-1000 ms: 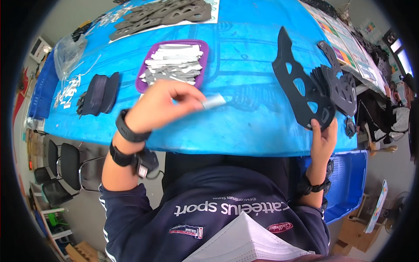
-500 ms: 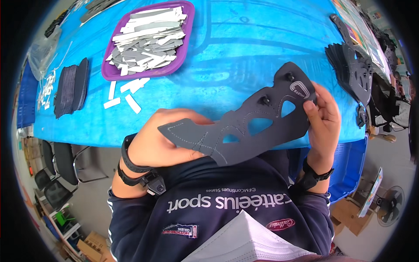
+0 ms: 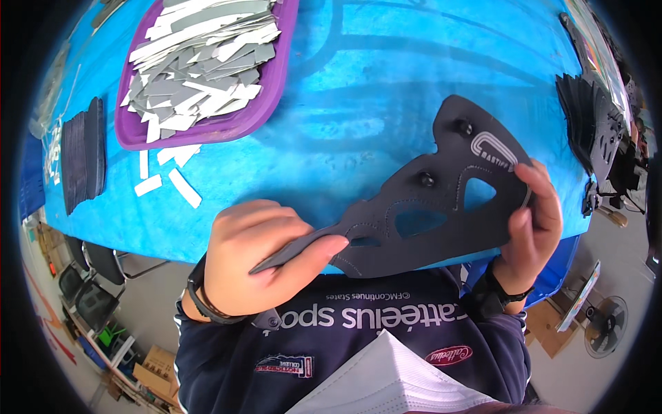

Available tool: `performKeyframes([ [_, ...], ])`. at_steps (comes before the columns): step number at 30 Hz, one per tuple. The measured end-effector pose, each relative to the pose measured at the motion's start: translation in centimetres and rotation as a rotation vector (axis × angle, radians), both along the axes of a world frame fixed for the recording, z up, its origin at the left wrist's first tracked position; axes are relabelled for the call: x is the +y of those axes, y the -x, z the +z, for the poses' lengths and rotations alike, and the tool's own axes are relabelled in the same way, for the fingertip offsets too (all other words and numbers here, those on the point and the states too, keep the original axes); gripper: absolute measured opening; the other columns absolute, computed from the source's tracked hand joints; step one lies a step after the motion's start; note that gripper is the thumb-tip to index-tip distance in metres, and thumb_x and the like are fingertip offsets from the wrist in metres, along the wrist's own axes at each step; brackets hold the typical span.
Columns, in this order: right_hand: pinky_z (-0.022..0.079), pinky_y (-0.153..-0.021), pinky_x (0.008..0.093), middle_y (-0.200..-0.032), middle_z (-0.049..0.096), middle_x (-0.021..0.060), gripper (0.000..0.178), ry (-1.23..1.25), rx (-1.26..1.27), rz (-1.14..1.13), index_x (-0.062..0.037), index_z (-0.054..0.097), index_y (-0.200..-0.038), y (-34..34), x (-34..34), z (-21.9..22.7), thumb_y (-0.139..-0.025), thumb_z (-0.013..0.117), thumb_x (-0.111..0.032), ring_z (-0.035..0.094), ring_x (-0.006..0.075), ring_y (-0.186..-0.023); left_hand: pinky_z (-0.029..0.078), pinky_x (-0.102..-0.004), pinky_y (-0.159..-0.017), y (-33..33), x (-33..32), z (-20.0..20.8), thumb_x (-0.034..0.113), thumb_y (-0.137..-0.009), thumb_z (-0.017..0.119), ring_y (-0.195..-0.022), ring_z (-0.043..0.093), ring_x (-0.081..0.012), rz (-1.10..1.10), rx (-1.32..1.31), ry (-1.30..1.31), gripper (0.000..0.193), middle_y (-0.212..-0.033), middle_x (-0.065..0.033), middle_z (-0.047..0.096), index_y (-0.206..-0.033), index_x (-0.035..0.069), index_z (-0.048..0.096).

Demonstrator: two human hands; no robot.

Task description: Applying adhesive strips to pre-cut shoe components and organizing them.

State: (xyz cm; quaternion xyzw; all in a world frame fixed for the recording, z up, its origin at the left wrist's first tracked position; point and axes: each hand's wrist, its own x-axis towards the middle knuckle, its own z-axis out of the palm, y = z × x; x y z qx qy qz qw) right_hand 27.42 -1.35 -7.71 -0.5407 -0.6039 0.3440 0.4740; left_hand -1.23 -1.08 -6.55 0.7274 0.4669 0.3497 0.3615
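Between my hands, above the table's near edge, is a dark grey shoe upper piece [image 3: 441, 245], flat, with stitched lines, cut-out openings, two black knobs and a pale printed logo at its wide end. My left hand [image 3: 265, 255] pinches the narrow left end between thumb and fingers, which folds that end on edge. My right hand [image 3: 532, 228] grips the right edge below the logo, with the thumb on the near face; the fingers behind are partly hidden.
A purple tray [image 3: 276, 103] full of grey and white strips stands at the far left. Loose white strips [image 3: 185, 190] lie before it. A stack of dark pieces [image 3: 84, 155] is at left, similar cut-out pieces [image 3: 593, 124] at right. A blue crate [image 3: 562, 265] sits below the table edge.
The narrow end has turned from lying flat over my left hand to being pinched on edge. My right hand has shifted down and rightward along the piece. The view has moved closer.
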Motion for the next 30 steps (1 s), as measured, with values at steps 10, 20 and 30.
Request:
performKeyframes([
  [10,0.048,-0.087,0.0326,-0.131,0.029,0.0161,0.062,0.083,0.093,0.102,0.0076,0.039,-0.122,2.0,0.5,0.4,-0.066,0.066,0.011,0.047,0.0241,-0.111,0.032,-0.0301,-0.049,-0.2,0.2,-0.6,0.007,-0.056,0.077,-0.051,0.040,-0.0204,-0.024,0.171,-0.161,0.021,-0.053,-0.0041,0.051,-0.057,0.004,0.056],
  [20,0.048,-0.085,0.0324,-0.127,0.033,0.0207,0.054,-0.018,-0.167,0.095,0.0048,0.048,-0.114,2.0,0.1,0.0,-0.065,0.071,0.004,0.049,0.0267,-0.108,0.032,-0.0310,-0.049,-0.5,-0.2,-0.4,0.002,-0.059,0.076,-0.055,0.043,-0.0228,-0.019,0.268,-0.133,0.022,-0.059,-0.0074,0.052,-0.060,0.000,0.053],
  [30,0.038,-0.077,0.0282,-0.106,0.048,0.0150,0.040,-0.238,-0.008,-0.072,-0.0068,0.055,-0.095,0.8,-1.0,-0.7,-0.062,0.079,-0.012,0.044,0.0238,-0.100,0.039,-0.0282,-0.045,0.9,-0.4,-0.7,0.008,-0.064,0.078,-0.052,0.051,-0.0174,0.036,-0.141,-0.058,0.023,-0.061,-0.0056,0.049,-0.062,0.003,0.055],
])
